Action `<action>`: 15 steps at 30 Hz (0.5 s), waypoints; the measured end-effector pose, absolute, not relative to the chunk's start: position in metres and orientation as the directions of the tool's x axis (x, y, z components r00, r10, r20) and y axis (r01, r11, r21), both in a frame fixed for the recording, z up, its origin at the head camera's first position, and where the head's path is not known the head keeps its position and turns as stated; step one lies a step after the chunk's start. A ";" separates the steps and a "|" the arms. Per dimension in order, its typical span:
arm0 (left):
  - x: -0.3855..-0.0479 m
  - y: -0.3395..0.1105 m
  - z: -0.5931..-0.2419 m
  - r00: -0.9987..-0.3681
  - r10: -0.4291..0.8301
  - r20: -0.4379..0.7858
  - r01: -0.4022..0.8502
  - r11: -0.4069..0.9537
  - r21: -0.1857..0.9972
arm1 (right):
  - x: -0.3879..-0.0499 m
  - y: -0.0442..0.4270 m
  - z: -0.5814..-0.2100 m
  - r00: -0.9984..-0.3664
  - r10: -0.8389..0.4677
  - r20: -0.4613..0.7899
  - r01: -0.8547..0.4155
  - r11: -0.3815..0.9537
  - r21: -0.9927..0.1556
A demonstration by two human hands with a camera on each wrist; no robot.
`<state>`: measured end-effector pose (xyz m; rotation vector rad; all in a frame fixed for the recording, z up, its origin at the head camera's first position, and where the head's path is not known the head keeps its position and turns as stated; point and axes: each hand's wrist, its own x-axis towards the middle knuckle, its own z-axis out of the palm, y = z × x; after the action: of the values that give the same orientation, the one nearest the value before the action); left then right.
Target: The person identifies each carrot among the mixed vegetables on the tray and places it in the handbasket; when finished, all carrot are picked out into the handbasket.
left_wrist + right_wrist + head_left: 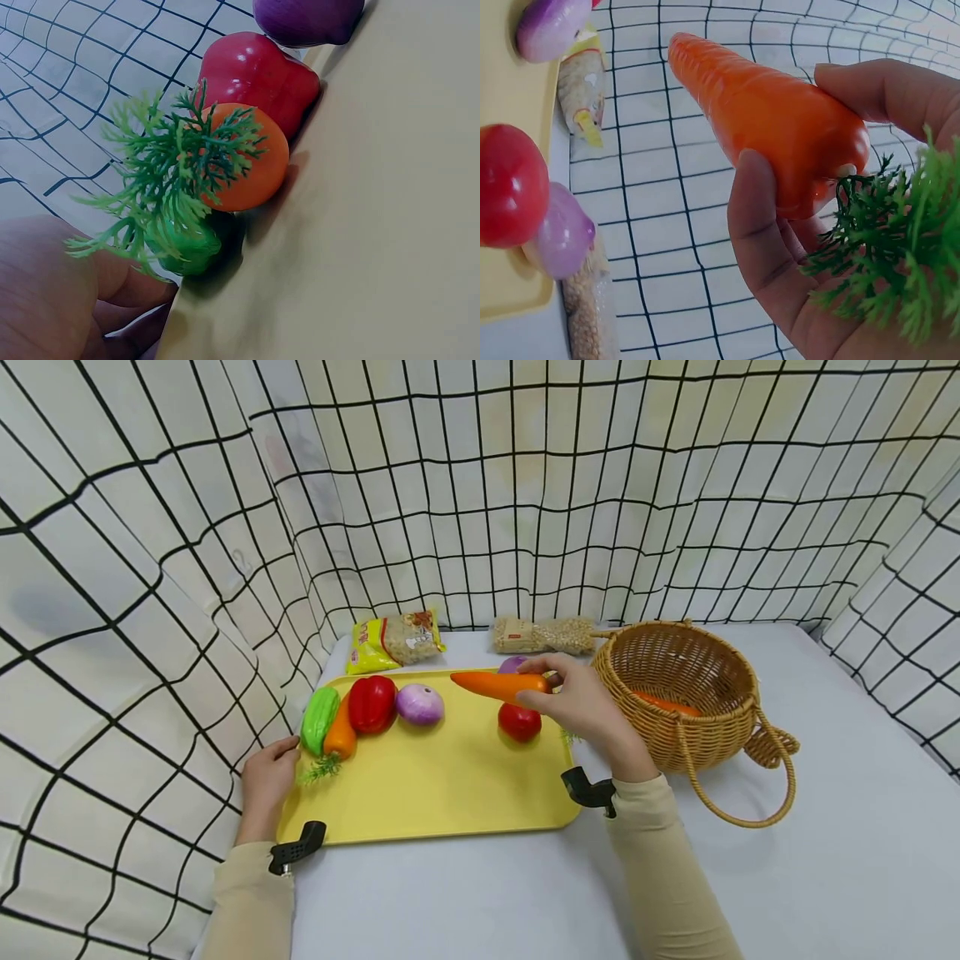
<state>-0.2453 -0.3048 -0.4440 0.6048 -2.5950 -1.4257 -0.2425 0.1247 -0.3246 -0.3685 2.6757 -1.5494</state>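
Observation:
My right hand (581,702) pinches a toy carrot (495,685) near its thick end, above the right part of a yellow tray (450,793). The right wrist view shows the carrot's green leaves (900,240) against the palm. At the tray's left rim is my left hand (268,777), its fingers curled at the edge. Close to it lie a green vegetable (320,717), another carrot (341,735), a red bell pepper (372,704) and a purple onion (420,705). Below the held carrot sits a red round tomato-like piece (520,724); a second onion (512,664) is partly hidden.
A wicker basket (705,743) stands right of the tray, its handle loop hanging forward, with an orange piece (667,702) inside. Behind the tray lie a yellow snack bag (396,641) and a clear bag of grains (543,635). Black netting (465,510) hangs around the table.

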 end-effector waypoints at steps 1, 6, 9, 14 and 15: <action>-0.245 -0.305 -0.444 -0.913 -0.399 -0.083 -0.285 0.479 0.831 | -0.242 0.127 -0.324 -0.975 -0.201 0.095 -0.180 0.463 -0.868; -0.245 -0.306 -0.444 -0.914 -0.399 -0.078 -0.281 0.480 0.831 | -0.243 0.140 -0.322 -0.981 -0.123 0.147 -0.187 0.435 -0.881; -0.245 -0.306 -0.445 -0.914 -0.398 -0.080 -0.283 0.482 0.829 | -0.244 0.146 -0.323 -0.971 -0.081 0.226 -0.239 0.422 -0.875; -0.244 -0.306 -0.444 -0.917 -0.393 -0.072 -0.275 0.489 0.828 | -0.245 0.154 -0.323 -0.937 0.014 0.348 -0.321 0.356 -0.878; -0.244 -0.306 -0.444 -0.917 -0.393 -0.070 -0.273 0.490 0.828 | -0.245 0.155 -0.322 -0.930 0.035 0.366 -0.333 0.338 -0.880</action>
<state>-0.2436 -0.3059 -0.4438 0.5836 -2.5993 -1.4084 -0.2452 0.1546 -0.3223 -0.3265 2.8173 -1.9945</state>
